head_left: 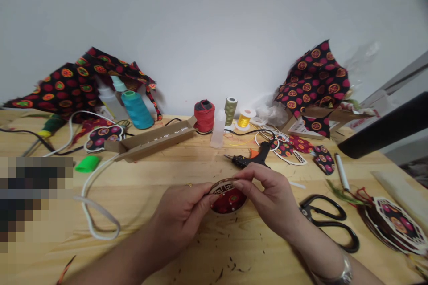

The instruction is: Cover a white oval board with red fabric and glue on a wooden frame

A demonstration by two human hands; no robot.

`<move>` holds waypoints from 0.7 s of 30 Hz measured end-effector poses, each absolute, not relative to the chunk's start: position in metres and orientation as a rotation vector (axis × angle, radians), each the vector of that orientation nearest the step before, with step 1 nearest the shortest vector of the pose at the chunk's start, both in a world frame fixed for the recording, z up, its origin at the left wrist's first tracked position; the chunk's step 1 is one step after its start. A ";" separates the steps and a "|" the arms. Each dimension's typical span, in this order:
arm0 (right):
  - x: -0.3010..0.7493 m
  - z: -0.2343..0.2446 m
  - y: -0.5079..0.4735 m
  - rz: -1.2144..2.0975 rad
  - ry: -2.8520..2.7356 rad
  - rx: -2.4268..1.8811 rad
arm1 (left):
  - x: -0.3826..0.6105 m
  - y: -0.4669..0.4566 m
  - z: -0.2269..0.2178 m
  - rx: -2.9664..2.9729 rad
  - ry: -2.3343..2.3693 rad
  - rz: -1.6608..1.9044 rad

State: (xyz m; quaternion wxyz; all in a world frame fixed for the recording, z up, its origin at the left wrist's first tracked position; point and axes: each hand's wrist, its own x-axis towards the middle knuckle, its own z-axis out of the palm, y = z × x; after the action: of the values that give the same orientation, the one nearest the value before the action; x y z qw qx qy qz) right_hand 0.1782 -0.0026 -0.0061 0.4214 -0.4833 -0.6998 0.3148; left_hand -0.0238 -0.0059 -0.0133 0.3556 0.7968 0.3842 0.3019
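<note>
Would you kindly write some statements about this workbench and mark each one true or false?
1. The left hand and right hand both hold the round piece. True.
2. The glue gun lies beyond the right hand, and the scissors beside the right forearm. True.
3. The glue gun points right. False: it points left.
4. The scissors lie left of both hands. False: they lie to the right.
5. The red spool stands left of the yellow spool. True.
</note>
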 end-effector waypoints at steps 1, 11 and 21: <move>0.178 -0.005 -0.003 0.777 -1.760 -1.213 | -0.024 -0.006 -0.013 2.053 0.999 0.762; 0.176 -0.002 -0.005 0.820 -1.714 -1.247 | -0.020 -0.006 -0.008 1.934 1.069 0.724; 0.174 -0.006 -0.004 0.935 -1.686 -1.273 | -0.017 -0.006 -0.004 1.595 1.004 0.727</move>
State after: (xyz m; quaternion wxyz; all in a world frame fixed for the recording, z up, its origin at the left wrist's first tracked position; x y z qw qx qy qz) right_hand 0.1735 -0.0035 -0.0055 0.4041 -0.5040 -0.6676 0.3701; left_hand -0.0173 -0.0064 -0.0037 0.5319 0.6687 0.4207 0.3049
